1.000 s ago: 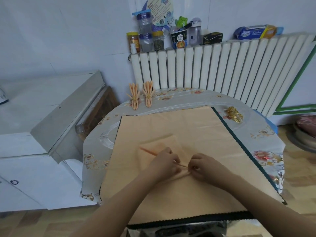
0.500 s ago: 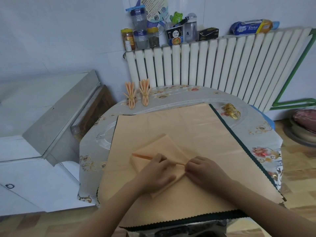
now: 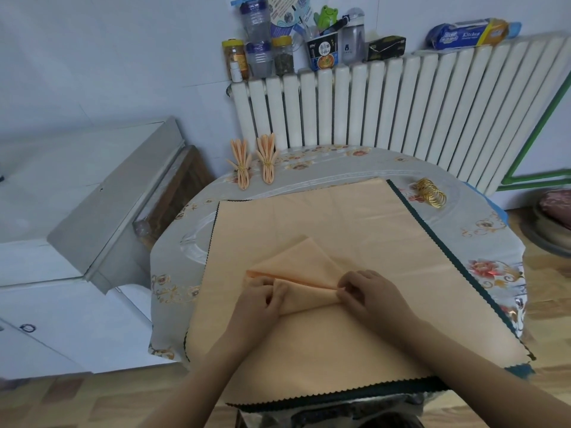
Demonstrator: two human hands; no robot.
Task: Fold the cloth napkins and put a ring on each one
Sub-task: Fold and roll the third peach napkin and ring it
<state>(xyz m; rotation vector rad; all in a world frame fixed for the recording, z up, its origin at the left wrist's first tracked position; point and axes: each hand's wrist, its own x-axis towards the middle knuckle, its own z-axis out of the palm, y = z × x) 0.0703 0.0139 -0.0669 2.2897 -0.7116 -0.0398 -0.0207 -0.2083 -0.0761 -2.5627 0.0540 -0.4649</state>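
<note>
Both hands pinch the same raised pleat of a peach napkin [image 3: 296,273]: the left hand [image 3: 262,299] has its fingers curled over the fold at the left end, and the right hand [image 3: 369,293] nips the ridge between thumb and fingertips at the right end. Holding the two ends at once looks meant to keep the crease straight and tight while the next pleat is gathered — let one end go and the soft cloth would likely spring flat.

That napkin lies in the middle of a large peach cloth [image 3: 340,335] with a dark zigzag edge, spread over the round table [image 3: 482,233]; the spread cloth seems to serve as a smooth working surface. The far half of the napkin is still flat, so I judge the pleating to be partway done, with no ring yet on this one.

At the far left of the table rest two finished napkins [image 3: 255,163], pleated and each cinched by a gold band — set back, probably to keep them out of the work. A pile of gold rings [image 3: 431,193] waits at the far right, just beyond the cloth's edge, on the right hand's side for the next step.
</note>
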